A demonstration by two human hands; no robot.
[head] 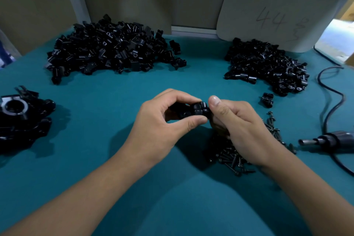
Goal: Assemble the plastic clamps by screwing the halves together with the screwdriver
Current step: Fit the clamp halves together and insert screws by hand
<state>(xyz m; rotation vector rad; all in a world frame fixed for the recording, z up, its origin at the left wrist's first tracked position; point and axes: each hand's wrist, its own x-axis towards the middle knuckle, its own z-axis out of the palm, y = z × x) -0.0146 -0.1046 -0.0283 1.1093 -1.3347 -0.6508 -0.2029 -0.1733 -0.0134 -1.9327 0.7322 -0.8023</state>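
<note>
Black plastic is held between both hands above the teal tabletop [99, 113]: two clamp halves [193, 111] are pinched together, the left hand [162, 120] gripping them with thumb and curled fingers, the right hand [241, 126] pressing from the other side with its thumb on top. The halves appear to be at the fitting stage, with no screw yet seen in them.

For this step to be done well, the halves should be seated flush and their screw holes lined up before any screw is taken; a skewed joint would probably let the screw bind. One hand would then have to be freed while the other keeps the pair clamped.

The held halves lie between the two thumbs, near the middle of the tabletop. The loose screws [229, 157] are heaped just beneath and beside the right hand, and the screwdriver [325, 141] is laid further right, with its cable [329, 90] trailing away. Piles of unassembled parts [113, 50] and [268, 63] are set well beyond the hands.
</note>
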